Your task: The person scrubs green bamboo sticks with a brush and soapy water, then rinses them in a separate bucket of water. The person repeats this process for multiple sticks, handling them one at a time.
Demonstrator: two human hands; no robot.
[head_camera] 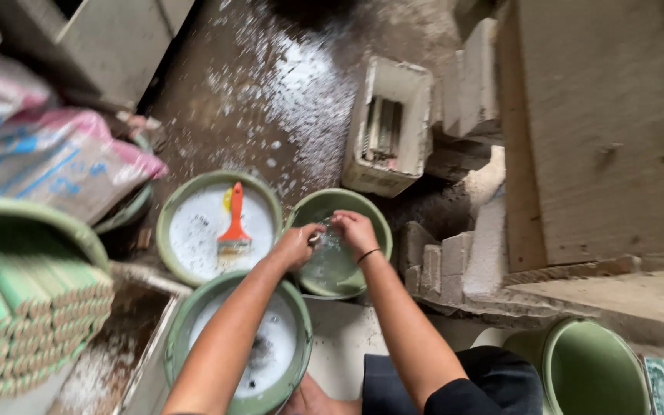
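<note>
Rinsing step: a small clear object [326, 240], kind not discernible, is gripped by left hand [295, 244] and right hand [355, 229] over the green water basin [374, 217] on the floor; further turning and rubbing is judged needed.

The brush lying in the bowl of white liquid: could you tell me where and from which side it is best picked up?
Probably by the orange handle of the brush, coming from above at its far end. The handle points away from the person and lies clear of the liquid, while the bristles rest toward the near side in the white bowl. The left hand is nearest.
</note>
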